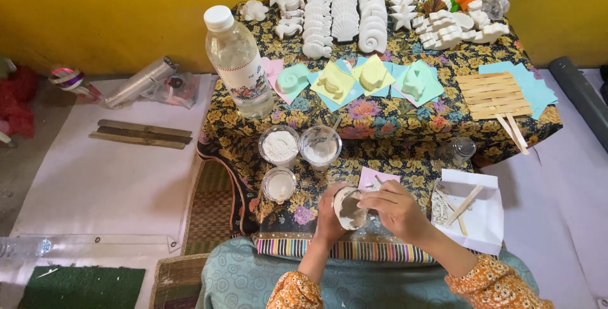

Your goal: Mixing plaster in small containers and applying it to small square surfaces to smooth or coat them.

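Observation:
My left hand grips a small cup of grey-white paste from its left side, tilted toward me. My right hand reaches over the cup's rim and holds a thin wooden stick whose end dips into the paste. Both hands work just above the near edge of the low table with the flowered cloth. A pink paper square lies under the stick.
Three clear cups of white powder stand left of my hands, beside a water bottle. Coloured moulds on paper squares, white cast shapes, wooden sticks and a white paper tray fill the table.

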